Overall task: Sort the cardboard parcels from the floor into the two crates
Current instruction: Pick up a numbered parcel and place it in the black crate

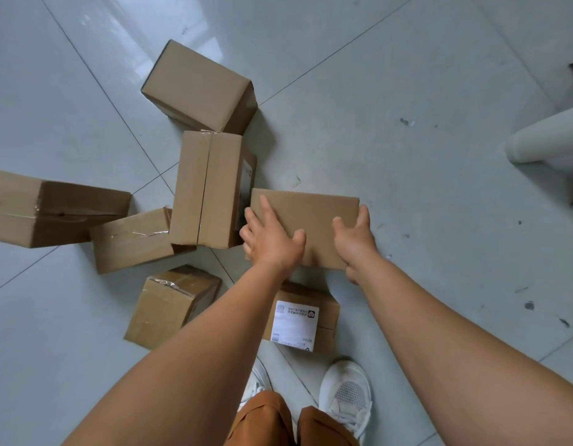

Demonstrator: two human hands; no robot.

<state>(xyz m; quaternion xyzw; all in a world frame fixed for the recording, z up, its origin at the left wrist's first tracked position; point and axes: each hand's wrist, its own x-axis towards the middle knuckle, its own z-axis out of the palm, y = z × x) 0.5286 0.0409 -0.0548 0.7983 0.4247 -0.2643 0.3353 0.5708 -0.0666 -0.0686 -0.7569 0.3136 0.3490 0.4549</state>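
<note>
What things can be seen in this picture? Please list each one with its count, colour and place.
held parcel: 1, brown, centre, between both hands
other parcels: 6, brown, on the floor left of and below the held one; one bears a white label
floor: grey tiles, with dark marks
white object: 1, right edge, unclear what it is
shoes: 2, white, bottom centre
left hand: on the held parcel's left part
right hand: grips its right edge

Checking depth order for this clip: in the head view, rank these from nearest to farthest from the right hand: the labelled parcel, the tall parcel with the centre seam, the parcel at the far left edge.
From the right hand:
1. Labelled parcel, just below it, by the shoes.
2. Tall seamed parcel, to its left, past the held parcel.
3. Left-edge parcel, farthest, at the picture's left edge.
</note>
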